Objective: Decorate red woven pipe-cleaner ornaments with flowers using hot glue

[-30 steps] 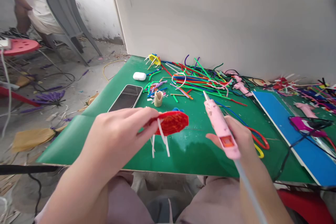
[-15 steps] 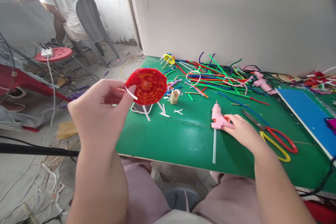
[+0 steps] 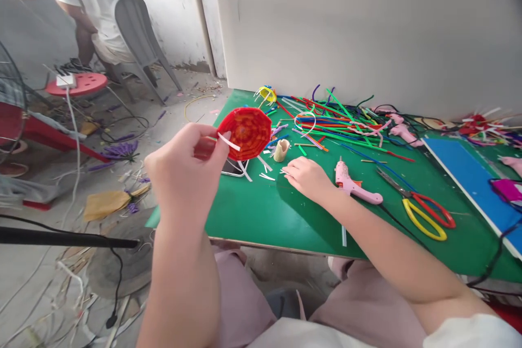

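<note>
My left hand is raised over the table's left part, thumb and fingers pinching the rim of a red ribbed disc. White strips stick out from the disc's edge, one of them by my thumb. On the green tabletop, my right hand has its fingertips closed on a small white strip. Close by are loose white strips and a short beige tube. Right of that hand lies a pink glue gun, a clear glue stick protruding from its rear.
Scissors with red and yellow handles lie at the right, beside a blue board. Coloured pipe cleaners are heaped at the back, near a small yellow frame. A phone is partly hidden behind the disc. Another person sits far left.
My right hand has let go of the glue gun, which now lies on the table, and moved left to the white strips. My left hand still holds the red disc, slightly farther right in view.
</note>
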`<state>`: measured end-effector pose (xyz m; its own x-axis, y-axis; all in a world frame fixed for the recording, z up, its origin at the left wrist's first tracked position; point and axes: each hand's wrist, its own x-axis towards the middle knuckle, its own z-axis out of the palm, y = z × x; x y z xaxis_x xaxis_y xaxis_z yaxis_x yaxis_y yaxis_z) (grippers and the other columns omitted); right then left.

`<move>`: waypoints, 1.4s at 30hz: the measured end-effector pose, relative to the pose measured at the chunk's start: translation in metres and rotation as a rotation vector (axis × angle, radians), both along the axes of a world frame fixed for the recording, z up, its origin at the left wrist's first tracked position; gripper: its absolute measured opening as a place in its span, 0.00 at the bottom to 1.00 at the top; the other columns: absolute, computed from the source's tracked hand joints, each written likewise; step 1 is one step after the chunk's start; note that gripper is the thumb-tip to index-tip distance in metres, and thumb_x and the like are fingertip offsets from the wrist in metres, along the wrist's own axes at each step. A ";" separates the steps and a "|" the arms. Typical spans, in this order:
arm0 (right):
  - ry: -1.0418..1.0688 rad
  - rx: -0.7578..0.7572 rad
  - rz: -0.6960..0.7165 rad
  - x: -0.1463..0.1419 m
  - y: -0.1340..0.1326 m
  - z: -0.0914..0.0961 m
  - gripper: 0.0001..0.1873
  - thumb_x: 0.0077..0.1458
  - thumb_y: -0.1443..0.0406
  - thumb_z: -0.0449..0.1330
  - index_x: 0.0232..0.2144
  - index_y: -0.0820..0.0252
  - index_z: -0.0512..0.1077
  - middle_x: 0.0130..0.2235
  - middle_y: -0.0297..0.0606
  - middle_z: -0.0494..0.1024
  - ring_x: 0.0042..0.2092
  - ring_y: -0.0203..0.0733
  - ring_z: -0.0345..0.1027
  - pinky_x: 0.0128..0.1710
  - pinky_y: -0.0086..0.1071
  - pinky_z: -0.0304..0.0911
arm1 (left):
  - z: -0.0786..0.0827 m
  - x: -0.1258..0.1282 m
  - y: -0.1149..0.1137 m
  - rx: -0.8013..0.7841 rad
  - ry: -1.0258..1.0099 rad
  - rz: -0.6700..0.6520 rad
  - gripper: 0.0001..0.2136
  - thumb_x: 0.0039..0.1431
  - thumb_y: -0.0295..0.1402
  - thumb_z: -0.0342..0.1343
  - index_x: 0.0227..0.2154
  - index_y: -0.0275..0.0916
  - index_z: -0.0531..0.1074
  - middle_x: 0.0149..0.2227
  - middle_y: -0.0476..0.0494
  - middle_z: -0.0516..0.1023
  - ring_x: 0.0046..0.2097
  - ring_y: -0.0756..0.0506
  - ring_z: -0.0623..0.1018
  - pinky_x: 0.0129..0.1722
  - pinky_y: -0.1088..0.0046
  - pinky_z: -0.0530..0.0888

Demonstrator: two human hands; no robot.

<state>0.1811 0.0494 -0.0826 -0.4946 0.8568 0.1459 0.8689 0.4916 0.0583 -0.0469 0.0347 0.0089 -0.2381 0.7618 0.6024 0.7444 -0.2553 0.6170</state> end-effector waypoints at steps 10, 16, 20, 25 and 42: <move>-0.112 -0.084 0.011 -0.019 0.023 -0.002 0.12 0.55 0.70 0.50 0.28 0.65 0.73 0.33 0.45 0.74 0.38 0.43 0.63 0.35 0.35 0.51 | -0.003 -0.012 0.004 0.011 -0.051 -0.038 0.04 0.49 0.33 0.56 0.28 0.41 0.74 0.21 0.55 0.74 0.24 0.53 0.73 0.27 0.76 0.67; 0.028 -0.081 -0.065 -0.025 0.023 -0.002 0.11 0.53 0.71 0.49 0.28 0.65 0.72 0.33 0.47 0.75 0.39 0.45 0.64 0.37 0.35 0.52 | -0.005 -0.010 0.005 0.011 -0.044 -0.054 0.03 0.48 0.32 0.55 0.27 0.42 0.73 0.21 0.55 0.74 0.23 0.54 0.72 0.27 0.77 0.67; 0.251 -0.066 -0.167 -0.016 0.018 0.006 0.10 0.54 0.69 0.49 0.31 0.63 0.70 0.35 0.44 0.75 0.39 0.43 0.66 0.38 0.34 0.56 | -0.008 -0.006 0.006 0.024 -0.019 -0.072 0.03 0.49 0.32 0.54 0.27 0.42 0.72 0.21 0.55 0.74 0.24 0.53 0.73 0.26 0.78 0.66; 0.549 -0.115 -0.228 0.006 0.000 0.034 0.08 0.54 0.64 0.52 0.31 0.60 0.70 0.32 0.36 0.77 0.34 0.37 0.71 0.35 0.30 0.62 | -0.006 0.000 0.005 0.019 0.062 -0.184 0.03 0.50 0.32 0.54 0.28 0.41 0.72 0.21 0.55 0.74 0.24 0.54 0.72 0.26 0.78 0.66; 1.513 -0.412 -0.262 0.068 -0.091 0.081 0.04 0.43 0.64 0.66 0.24 0.58 0.75 0.24 0.34 0.78 0.28 0.37 0.73 0.32 0.31 0.68 | -0.008 0.068 -0.020 0.439 0.491 -0.479 0.01 0.53 0.28 0.54 0.28 0.39 0.69 0.21 0.54 0.73 0.22 0.54 0.72 0.23 0.79 0.65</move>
